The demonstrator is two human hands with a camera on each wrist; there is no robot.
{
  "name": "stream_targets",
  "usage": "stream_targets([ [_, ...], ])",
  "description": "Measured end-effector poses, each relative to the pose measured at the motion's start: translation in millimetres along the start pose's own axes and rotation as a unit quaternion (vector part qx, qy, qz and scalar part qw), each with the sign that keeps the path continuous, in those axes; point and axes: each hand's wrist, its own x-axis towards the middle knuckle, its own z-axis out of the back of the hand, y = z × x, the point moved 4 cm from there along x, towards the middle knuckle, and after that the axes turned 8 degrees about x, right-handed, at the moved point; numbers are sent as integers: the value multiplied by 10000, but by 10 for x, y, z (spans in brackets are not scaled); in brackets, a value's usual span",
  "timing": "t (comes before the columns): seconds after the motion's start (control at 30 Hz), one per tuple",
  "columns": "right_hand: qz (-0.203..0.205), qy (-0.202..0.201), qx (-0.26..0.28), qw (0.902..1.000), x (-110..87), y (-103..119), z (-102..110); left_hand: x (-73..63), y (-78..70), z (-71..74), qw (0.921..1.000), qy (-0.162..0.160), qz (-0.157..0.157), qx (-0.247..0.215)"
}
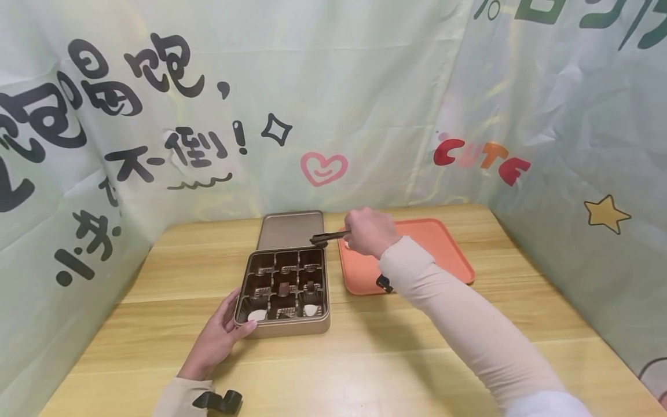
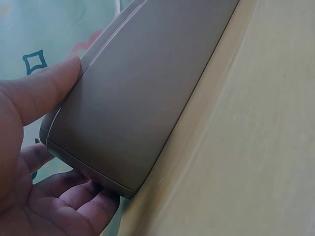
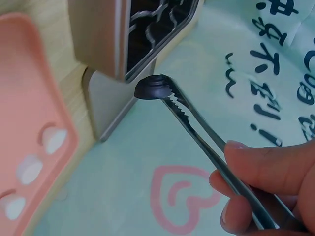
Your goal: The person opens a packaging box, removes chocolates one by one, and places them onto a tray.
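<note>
A brown tin box (image 1: 292, 330) with a dark divided insert sits on the table, and my left hand (image 1: 221, 333) grips its near left corner, thumb on the rim and fingers along the side. Two white pieces and some dark brown ones lie in its compartments. Metal tongs (image 3: 199, 137) are pinched in my right hand (image 1: 371, 233), held over the tray's left edge and pointing left. Between their toothed tips is a dark, dome-shaped chocolate (image 3: 151, 88), close to the box's far right corner.
The flat brown lid (image 1: 292, 229) lies behind the box. To the right stands an orange tray (image 1: 443, 252); white pieces (image 3: 29, 169) lie along its edge in the right wrist view. Printed fabric walls (image 1: 365, 116) surround the wooden table (image 1: 365, 370).
</note>
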Motion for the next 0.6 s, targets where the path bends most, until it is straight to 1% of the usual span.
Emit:
stream_targets([
  [0.27, -192, 43, 25, 9998, -39, -312, 66, 1, -21, -2, 10000, 6, -36, -63],
  [0.6, -645, 119, 215, 9976, -98, -693, 97, -9, -39, -4, 10000, 10, -47, -81],
])
